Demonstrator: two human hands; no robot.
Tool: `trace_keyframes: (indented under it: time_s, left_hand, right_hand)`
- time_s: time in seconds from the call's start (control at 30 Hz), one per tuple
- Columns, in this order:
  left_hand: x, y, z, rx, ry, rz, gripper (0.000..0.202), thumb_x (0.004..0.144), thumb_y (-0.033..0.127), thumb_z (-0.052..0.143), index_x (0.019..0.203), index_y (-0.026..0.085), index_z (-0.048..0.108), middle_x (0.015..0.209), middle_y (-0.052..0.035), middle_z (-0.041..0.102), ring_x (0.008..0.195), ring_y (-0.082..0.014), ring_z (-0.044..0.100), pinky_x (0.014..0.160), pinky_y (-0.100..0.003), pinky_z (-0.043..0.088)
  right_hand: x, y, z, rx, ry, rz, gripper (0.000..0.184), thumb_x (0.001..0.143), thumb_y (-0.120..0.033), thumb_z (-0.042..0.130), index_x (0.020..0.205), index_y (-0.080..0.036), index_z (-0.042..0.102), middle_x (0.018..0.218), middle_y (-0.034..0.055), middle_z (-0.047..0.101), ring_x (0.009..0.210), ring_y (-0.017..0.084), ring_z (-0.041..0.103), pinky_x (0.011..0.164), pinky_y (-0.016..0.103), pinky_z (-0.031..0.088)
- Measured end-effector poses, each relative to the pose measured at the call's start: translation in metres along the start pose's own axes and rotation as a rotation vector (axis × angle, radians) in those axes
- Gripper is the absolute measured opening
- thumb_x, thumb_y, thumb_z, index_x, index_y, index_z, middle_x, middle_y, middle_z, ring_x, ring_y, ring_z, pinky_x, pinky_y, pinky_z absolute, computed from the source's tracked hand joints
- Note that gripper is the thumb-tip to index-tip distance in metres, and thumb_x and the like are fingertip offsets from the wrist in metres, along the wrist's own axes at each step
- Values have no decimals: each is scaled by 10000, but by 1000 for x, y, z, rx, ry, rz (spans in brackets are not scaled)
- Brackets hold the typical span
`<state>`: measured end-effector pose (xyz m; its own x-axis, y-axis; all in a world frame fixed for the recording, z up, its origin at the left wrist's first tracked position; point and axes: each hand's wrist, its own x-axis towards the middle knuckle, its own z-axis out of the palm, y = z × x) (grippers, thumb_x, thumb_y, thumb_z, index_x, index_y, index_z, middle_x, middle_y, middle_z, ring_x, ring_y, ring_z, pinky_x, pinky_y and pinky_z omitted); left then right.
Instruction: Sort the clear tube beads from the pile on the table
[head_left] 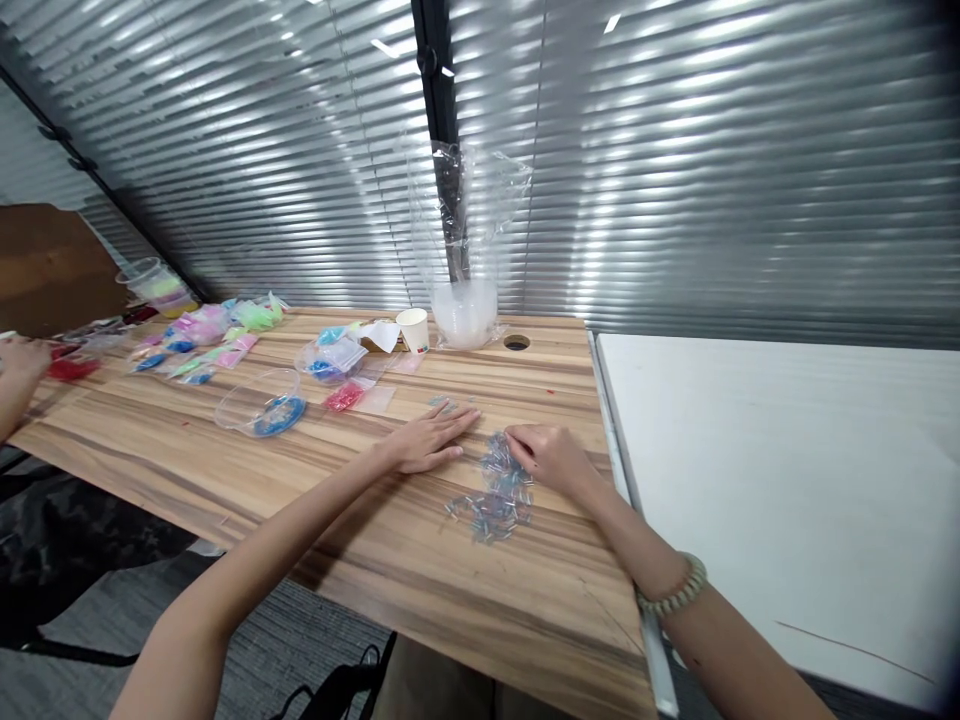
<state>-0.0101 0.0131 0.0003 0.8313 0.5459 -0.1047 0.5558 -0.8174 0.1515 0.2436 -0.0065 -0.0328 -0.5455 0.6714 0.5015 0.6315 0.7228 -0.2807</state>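
On the wooden table, left hand lies flat, fingers spread, just left of the tube-bead pile; right hand curls at the pile's far edge (pinch unclear). Gentle, slow sweeps probably keep beads from rolling.

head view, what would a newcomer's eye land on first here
The scatter of small bluish tube beads on the wooden table draws the eye, with the right hand touching its edge and the left hand flat beside it. Next come the bright bead bags at the far left, and the tall clear plastic bag at the table's back edge.
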Motion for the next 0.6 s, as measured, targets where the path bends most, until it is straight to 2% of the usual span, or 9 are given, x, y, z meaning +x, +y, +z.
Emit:
trace_keyframes:
  time_s: [0.1,0.3,0.43,0.5,0.6]
  left_hand:
    - [3,-3,1,30,51,-41,611,966,456,153,1461,139,-15,1509,-94,142,1400,-189,75,1134,-429,-28]
    - [25,-2,3,23,73,22,599,966,450,160,1462,144,25,1512,-70,139,1400,-171,70,1137,-396,-47]
    - [44,-10,4,44,34,-76,578,967,434,167,1447,113,149,1498,-94,188,1398,-186,85,1135,-409,-16]
    - [44,-17,4,44,22,-102,555,969,418,170,1438,122,190,1489,-97,221,1393,-185,126,1134,-418,-3]
    - [28,-25,3,38,41,-125,539,970,407,170,1434,133,204,1480,-97,247,1383,-177,171,1134,-427,1]
  right_hand:
    - [1,0,0,-17,0,-3,204,885,-158,446,808,-164,635,721,41,690,638,155,626,575,241,354]
    - [1,-1,-1,-33,5,-14,223,888,-165,437,778,-170,631,725,47,694,638,157,621,582,243,348]
    - [-2,2,-2,-53,-7,14,242,900,-181,413,784,-166,625,691,50,681,611,161,618,559,250,340]
    - [-2,4,-3,-57,-13,25,242,904,-186,405,803,-168,624,695,49,683,619,164,622,559,252,342]
    - [-2,5,-3,-44,-8,23,230,899,-180,410,820,-171,626,742,51,698,643,166,632,569,251,350]
